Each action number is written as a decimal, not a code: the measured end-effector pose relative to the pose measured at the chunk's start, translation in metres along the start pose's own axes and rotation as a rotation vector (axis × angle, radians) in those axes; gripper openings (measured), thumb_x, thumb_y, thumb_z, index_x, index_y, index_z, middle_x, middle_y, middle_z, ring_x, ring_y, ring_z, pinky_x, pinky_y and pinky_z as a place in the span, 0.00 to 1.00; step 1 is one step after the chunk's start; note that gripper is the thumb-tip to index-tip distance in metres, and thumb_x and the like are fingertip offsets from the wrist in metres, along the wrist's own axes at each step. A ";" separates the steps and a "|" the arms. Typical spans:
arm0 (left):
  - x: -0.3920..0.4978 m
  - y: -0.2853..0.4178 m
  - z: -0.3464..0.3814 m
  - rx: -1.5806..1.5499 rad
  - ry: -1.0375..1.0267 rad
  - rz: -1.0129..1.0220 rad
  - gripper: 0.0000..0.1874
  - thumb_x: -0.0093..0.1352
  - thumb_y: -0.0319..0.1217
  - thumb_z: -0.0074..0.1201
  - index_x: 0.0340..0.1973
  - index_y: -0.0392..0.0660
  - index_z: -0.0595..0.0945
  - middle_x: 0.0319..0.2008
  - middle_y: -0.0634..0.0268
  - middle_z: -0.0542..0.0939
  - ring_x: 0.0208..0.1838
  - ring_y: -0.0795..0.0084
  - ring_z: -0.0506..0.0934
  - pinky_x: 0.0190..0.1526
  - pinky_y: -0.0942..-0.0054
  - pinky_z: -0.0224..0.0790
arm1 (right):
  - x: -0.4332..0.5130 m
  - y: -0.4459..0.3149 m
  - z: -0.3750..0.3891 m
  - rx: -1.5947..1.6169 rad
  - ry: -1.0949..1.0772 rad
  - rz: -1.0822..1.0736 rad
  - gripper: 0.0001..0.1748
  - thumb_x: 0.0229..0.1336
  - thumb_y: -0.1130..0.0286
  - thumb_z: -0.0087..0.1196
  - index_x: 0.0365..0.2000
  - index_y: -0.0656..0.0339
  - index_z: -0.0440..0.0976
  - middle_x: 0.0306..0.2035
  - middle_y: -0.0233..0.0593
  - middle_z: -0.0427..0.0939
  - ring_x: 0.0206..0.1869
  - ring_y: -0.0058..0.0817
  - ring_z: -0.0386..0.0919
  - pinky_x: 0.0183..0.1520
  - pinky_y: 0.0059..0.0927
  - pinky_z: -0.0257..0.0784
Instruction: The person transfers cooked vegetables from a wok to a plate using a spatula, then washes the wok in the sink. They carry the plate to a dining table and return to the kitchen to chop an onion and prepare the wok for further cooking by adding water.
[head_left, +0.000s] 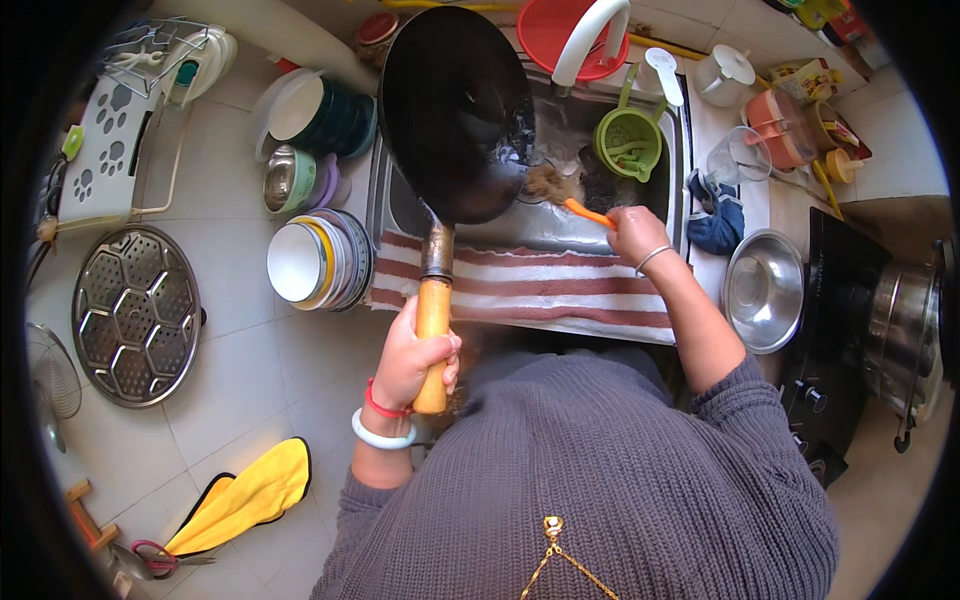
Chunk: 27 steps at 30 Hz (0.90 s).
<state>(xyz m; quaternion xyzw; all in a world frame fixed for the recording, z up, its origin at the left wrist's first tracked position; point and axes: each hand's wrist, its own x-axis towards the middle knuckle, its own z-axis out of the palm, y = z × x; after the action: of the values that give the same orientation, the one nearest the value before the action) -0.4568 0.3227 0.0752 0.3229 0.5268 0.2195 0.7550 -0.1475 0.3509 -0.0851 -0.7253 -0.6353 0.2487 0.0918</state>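
My left hand (417, 352) is wrapped around the wooden handle (433, 330) of a large black wok (457, 97). The wok is tilted over the left part of a stainless steel sink (517, 255), its dark inside wet and shiny near the right rim. In my right hand (637, 232) is the orange handle of a pot-scrubbing brush (589, 213). The brown bristles lie at the wok's lower right rim; whether they touch it I cannot tell. A green strainer basket (630, 142) sits in the sink's right side, below a white faucet (592, 37).
A striped towel (525, 289) covers the sink's front edge. Stacked bowls (300, 259) stand at the left, near a green-lidded container stack (322, 112). To the right are a steel basin (763, 292), a blue cloth (716, 214) and a black stove (840, 300) with a pot (900, 330). Behind is a red basin (540, 34).
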 end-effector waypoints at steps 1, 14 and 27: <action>-0.003 0.001 0.001 0.023 0.012 0.016 0.21 0.57 0.20 0.49 0.44 0.40 0.62 0.20 0.62 0.70 0.14 0.75 0.69 0.14 0.76 0.65 | -0.002 -0.008 0.001 0.019 0.010 -0.027 0.10 0.44 0.71 0.49 0.28 0.59 0.78 0.28 0.50 0.78 0.34 0.46 0.77 0.40 0.42 0.73; -0.029 0.004 0.003 0.201 0.072 0.132 0.21 0.58 0.20 0.49 0.46 0.37 0.63 0.20 0.64 0.71 0.13 0.77 0.69 0.15 0.78 0.64 | 0.007 -0.065 0.023 0.180 0.088 -0.228 0.11 0.51 0.61 0.51 0.28 0.56 0.77 0.25 0.47 0.77 0.31 0.45 0.76 0.35 0.44 0.71; -0.048 0.000 -0.012 0.298 0.151 0.091 0.21 0.56 0.19 0.50 0.45 0.37 0.64 0.21 0.64 0.70 0.14 0.77 0.69 0.16 0.80 0.64 | -0.011 0.000 -0.023 0.062 0.422 0.270 0.12 0.53 0.64 0.47 0.28 0.62 0.74 0.25 0.51 0.78 0.29 0.47 0.77 0.32 0.46 0.73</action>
<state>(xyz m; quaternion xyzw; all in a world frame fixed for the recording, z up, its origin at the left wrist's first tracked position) -0.4844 0.2940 0.1039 0.4371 0.5938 0.1966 0.6463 -0.1373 0.3448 -0.0627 -0.8362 -0.4917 0.1213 0.2105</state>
